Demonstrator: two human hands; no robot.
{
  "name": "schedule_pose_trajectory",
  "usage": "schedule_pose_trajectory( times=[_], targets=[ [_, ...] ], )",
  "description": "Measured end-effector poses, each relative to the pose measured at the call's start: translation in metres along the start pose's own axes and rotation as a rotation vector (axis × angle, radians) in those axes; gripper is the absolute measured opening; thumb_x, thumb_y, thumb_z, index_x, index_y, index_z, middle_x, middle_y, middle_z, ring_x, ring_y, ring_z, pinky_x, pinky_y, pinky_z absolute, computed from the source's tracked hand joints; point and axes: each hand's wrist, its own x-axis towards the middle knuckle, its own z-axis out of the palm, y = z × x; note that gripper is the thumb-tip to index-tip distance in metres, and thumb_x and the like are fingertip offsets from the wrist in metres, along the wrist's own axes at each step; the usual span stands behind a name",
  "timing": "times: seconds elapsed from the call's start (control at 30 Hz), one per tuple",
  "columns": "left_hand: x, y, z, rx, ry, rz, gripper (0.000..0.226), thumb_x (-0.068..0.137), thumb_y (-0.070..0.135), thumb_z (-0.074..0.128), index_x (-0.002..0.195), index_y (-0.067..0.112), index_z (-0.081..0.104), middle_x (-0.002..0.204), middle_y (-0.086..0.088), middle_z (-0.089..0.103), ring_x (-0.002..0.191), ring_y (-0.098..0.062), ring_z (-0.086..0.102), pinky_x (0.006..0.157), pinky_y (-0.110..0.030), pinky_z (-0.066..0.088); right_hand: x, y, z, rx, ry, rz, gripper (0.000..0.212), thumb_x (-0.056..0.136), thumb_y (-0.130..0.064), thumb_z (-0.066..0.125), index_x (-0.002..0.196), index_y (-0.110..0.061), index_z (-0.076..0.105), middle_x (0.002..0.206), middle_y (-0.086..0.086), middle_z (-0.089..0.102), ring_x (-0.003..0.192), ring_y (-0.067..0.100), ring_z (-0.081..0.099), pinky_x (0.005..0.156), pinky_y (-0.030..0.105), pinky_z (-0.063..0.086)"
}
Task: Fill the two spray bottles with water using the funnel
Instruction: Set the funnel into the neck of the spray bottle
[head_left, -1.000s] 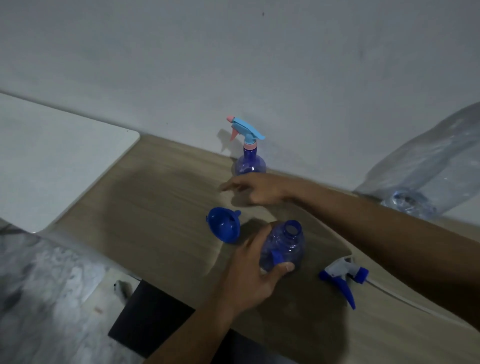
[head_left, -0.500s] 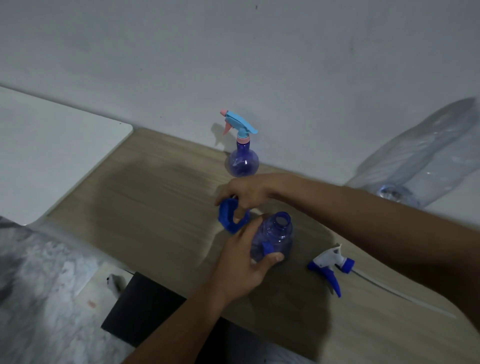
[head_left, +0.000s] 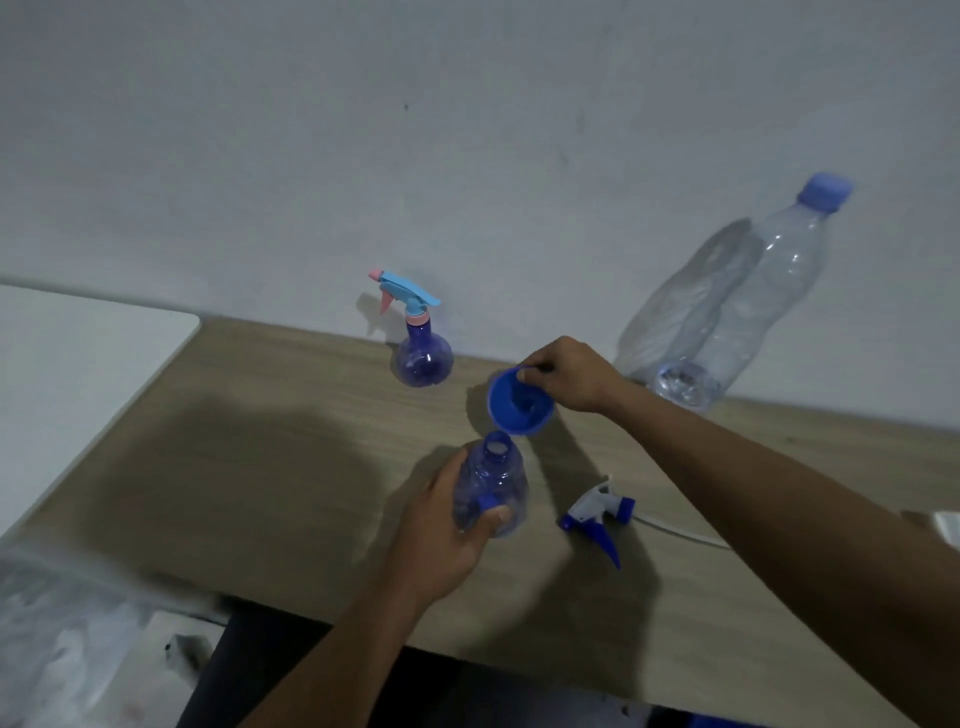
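Note:
My left hand (head_left: 441, 535) grips an open blue spray bottle (head_left: 493, 488) with no top, standing on the wooden table (head_left: 270, 467). My right hand (head_left: 569, 371) holds the blue funnel (head_left: 519, 402) by its rim, lifted just above and behind the bottle's mouth. The bottle's white and blue spray head (head_left: 600, 514) lies on the table to its right. A second blue spray bottle (head_left: 421, 353) with a light blue and pink trigger stands capped by the wall. A clear water bottle (head_left: 748, 306) with a blue cap leans at the back right.
A white surface (head_left: 78, 364) adjoins the table on the left. The grey wall (head_left: 467, 156) runs right behind the table. Below the table's front edge are a dark shape and a marbled floor (head_left: 62, 649).
My right hand has picked the funnel up off the table and carried it right and up, over the open bottle. The left hand keeps its hold on the bottle.

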Motion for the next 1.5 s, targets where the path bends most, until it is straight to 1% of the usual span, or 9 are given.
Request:
schedule_pose_trajectory(
  times=[0.1,0.23,0.47,0.57,0.7,0.9,1.03,1.23,1.5],
  targets=[
    [0.0,0.001,-0.001,-0.008,0.012,0.024,0.063,0.081,0.016,0.077,0.134,0.034,0.047,0.123,0.025,0.056,0.111,0.011,0.054,0.086,-0.001,0.041,-0.032,-0.005,-0.027,0.23,0.193,0.1,0.029,0.1,-0.024,0.059,0.084,-0.008,0.077,0.07,0.004,0.066,0.063,0.015,0.056,0.064,0.032,0.046],
    [0.0,0.006,-0.003,-0.044,-0.005,0.013,0.062,0.081,0.012,0.077,0.135,0.026,0.05,0.12,0.018,0.06,0.105,0.019,0.053,0.08,0.002,0.039,-0.078,-0.04,-0.054,0.695,0.307,0.207,0.023,0.097,-0.014,0.061,0.079,-0.009,0.076,0.091,0.007,0.072,0.085,0.02,0.068,0.069,0.032,0.061],
    [0.001,0.003,-0.005,-0.047,-0.031,0.016,0.061,0.08,0.017,0.078,0.132,0.03,0.048,0.117,0.023,0.058,0.102,0.017,0.056,0.081,0.001,0.04,-0.126,-0.096,-0.045,0.815,0.389,0.237,0.021,0.098,-0.014,0.062,0.086,-0.008,0.078,0.099,0.005,0.073,0.095,0.022,0.07,0.074,0.036,0.064],
    [0.005,-0.005,-0.004,-0.053,-0.061,0.004,0.064,0.08,0.023,0.076,0.135,0.035,0.045,0.124,0.019,0.06,0.112,-0.003,0.059,0.089,-0.02,0.048,-0.132,-0.106,-0.029,0.775,0.477,0.26,0.028,0.098,-0.015,0.061,0.076,-0.021,0.076,0.09,0.006,0.073,0.089,0.021,0.07,0.075,0.041,0.064],
    [0.01,-0.008,-0.005,-0.029,-0.091,-0.015,0.067,0.08,0.036,0.075,0.137,0.038,0.041,0.124,0.017,0.059,0.105,-0.008,0.06,0.079,-0.023,0.047,-0.129,-0.11,-0.01,0.65,0.569,0.292,0.024,0.097,-0.021,0.059,0.084,-0.023,0.08,0.084,0.006,0.075,0.086,0.025,0.072,0.075,0.048,0.063],
    [0.016,-0.016,-0.004,-0.036,-0.137,-0.029,0.07,0.078,0.046,0.073,0.138,0.041,0.036,0.126,0.012,0.061,0.101,-0.009,0.062,0.073,-0.022,0.05,-0.141,-0.114,0.005,0.314,0.59,0.281,0.028,0.103,-0.022,0.05,0.113,-0.017,0.076,0.067,-0.001,0.066,0.062,0.006,0.058,0.052,0.01,0.04],
    [0.015,-0.019,-0.006,-0.055,-0.155,-0.011,0.071,0.081,0.038,0.074,0.14,0.039,0.035,0.131,0.014,0.057,0.11,-0.01,0.059,0.079,-0.021,0.048,-0.143,-0.115,0.009,0.28,0.587,0.279,0.031,0.105,-0.02,0.048,0.128,-0.017,0.068,0.078,0.009,0.07,0.067,0.01,0.059,0.059,0.015,0.043],
    [0.018,-0.026,-0.007,-0.072,-0.165,0.014,0.071,0.077,0.039,0.076,0.136,0.041,0.038,0.131,0.014,0.059,0.115,-0.01,0.059,0.089,-0.031,0.052,-0.139,-0.121,0.005,0.212,0.57,0.318,0.031,0.102,-0.015,0.046,0.109,-0.006,0.074,0.073,0.014,0.068,0.059,0.014,0.056,0.048,0.014,0.038],
    [0.02,-0.028,-0.009,-0.096,-0.192,0.043,0.064,0.078,0.039,0.075,0.132,0.045,0.041,0.127,0.017,0.06,0.114,-0.007,0.059,0.094,-0.04,0.053,-0.136,-0.118,-0.006,0.217,0.565,0.374,0.032,0.099,-0.013,0.048,0.114,-0.008,0.076,0.078,0.012,0.072,0.069,0.02,0.069,0.067,0.038,0.062]
  ],
)
